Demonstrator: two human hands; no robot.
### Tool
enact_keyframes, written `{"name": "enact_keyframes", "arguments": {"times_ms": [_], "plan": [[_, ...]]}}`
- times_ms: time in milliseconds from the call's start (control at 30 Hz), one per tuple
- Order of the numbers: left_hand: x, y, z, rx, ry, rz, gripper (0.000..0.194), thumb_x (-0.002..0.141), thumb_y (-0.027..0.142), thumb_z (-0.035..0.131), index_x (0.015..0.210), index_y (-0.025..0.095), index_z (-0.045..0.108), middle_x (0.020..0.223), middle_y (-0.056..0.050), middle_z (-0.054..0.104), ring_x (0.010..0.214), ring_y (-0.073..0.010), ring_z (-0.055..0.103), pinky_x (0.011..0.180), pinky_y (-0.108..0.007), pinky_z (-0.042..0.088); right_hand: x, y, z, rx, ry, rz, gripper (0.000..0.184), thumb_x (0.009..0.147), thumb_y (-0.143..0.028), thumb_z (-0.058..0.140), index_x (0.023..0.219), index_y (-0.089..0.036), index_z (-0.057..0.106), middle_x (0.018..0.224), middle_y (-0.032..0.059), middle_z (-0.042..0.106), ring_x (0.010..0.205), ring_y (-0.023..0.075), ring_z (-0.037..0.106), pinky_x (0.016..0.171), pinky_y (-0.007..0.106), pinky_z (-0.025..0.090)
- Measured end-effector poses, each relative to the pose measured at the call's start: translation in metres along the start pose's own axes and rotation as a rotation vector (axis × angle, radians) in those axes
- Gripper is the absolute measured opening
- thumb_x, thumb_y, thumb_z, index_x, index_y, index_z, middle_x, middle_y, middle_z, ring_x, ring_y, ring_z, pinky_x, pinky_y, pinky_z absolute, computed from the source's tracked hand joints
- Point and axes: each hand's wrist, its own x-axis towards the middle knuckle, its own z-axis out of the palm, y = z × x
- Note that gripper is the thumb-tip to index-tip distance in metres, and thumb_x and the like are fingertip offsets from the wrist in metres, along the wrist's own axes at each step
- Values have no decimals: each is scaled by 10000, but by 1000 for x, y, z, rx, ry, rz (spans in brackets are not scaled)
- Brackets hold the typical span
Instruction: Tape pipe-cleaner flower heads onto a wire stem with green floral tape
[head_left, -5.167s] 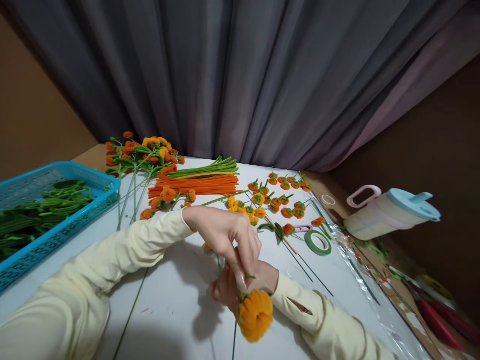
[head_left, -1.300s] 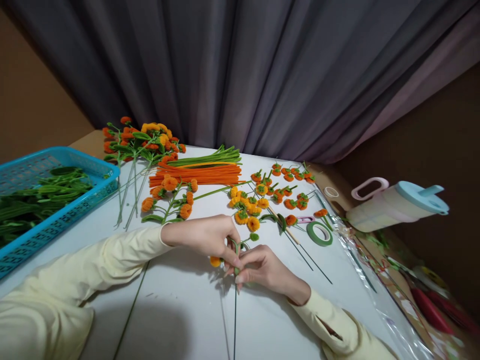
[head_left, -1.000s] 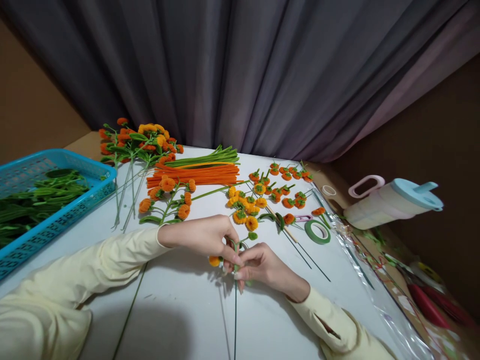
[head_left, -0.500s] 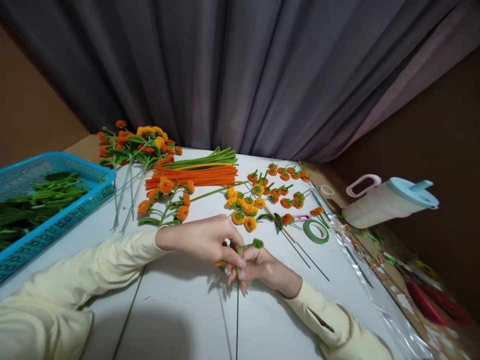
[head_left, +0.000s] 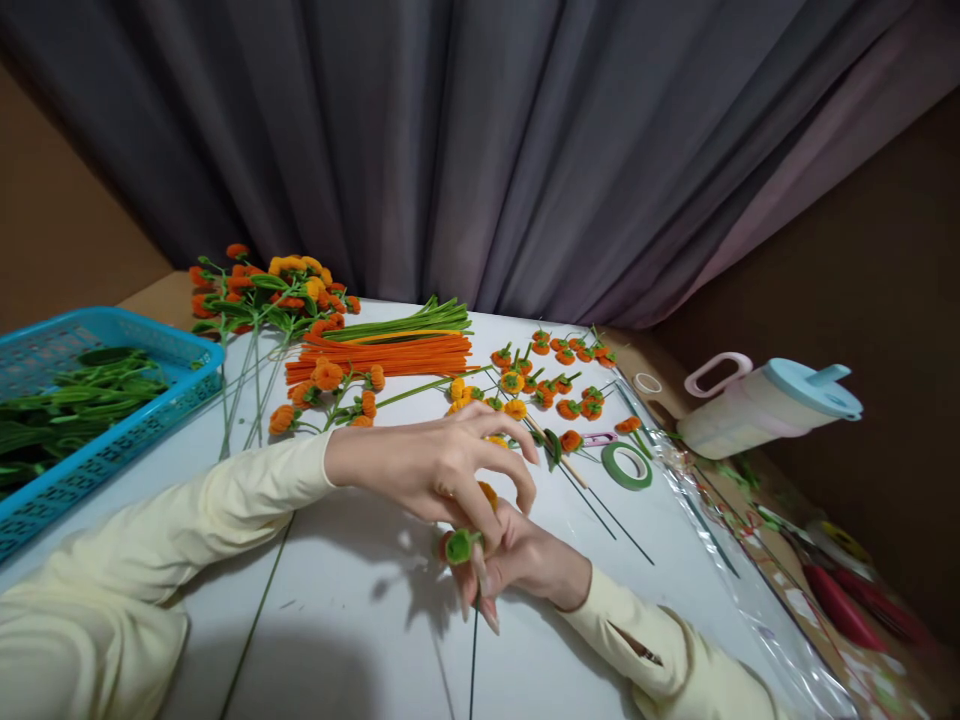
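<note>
My two hands meet over the middle of the white table [head_left: 360,640]. My left hand [head_left: 431,465] arches above, thumb and forefinger pinching the green fuzzy end of a pipe cleaner [head_left: 459,546], its other fingers spread. My right hand [head_left: 525,560] lies beneath it, fingers curled round the thin dark wire stem [head_left: 473,660] that runs toward me. A small orange pom flower [head_left: 488,492] peeks between the two hands.
A blue basket [head_left: 112,445] of green leaves sits left. Finished flower stems [head_left: 255,300], orange pipe cleaners [head_left: 390,355], several small orange and yellow blossoms [head_left: 551,385], a green tape roll [head_left: 627,465] and a lidded jug [head_left: 765,405] lie beyond. Red-handled tools [head_left: 862,610] rest right.
My left hand lifted and spread its fingers, drawing the green pipe cleaner end toward me and down over the stem. My right hand stayed on the wire.
</note>
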Motion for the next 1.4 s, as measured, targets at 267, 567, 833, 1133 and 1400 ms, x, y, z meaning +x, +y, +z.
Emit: {"name": "enact_keyframes", "arguments": {"times_ms": [267, 567, 833, 1133, 1400], "plan": [[-21, -3, -23, 116, 284, -291, 228, 867, 323, 567, 1030, 222, 690, 1107, -89, 643, 1024, -228, 548, 899, -311, 369, -6, 3, 25, -49, 309, -161, 255, 598, -285, 831, 525, -104, 666, 454, 12, 606, 366, 86, 534, 427, 204, 443], [-6, 18, -20, -165, -164, -705, 384, 796, 468, 594, 691, 128, 738, 517, 4, 603, 436, -73, 408, 398, -191, 261, -7, 3, 34, -308, 426, -211, 247, 708, -327, 752, 596, -114, 696, 456, 9, 597, 403, 82, 502, 465, 215, 413], [-15, 8, -7, -475, -77, -645, 194, 780, 286, 653, 712, 124, 734, 643, -31, 675, 588, -112, 553, 526, -166, 398, -9, 5, 23, -484, 326, -281, 219, 772, -346, 702, 702, -139, 708, 548, 4, 611, 473, 88, 536, 510, 217, 461], [-3, -7, -2, -538, -70, -112, 237, 845, 350, 608, 772, 194, 771, 743, -97, 695, 698, -165, 575, 749, -258, 449, -1, 0, 8, -212, 110, -80, 357, 573, -375, 834, 519, -115, 595, 598, 29, 601, 492, 130, 602, 424, 216, 472], [-2, -41, 8, -391, 113, 31, 197, 820, 401, 632, 749, 287, 776, 1015, -66, 691, 1081, -223, 488, 971, -333, 366, -3, 9, 9, -200, 271, -255, 282, 622, -379, 793, 604, -128, 665, 504, 8, 591, 439, 116, 550, 394, 205, 420]]}}
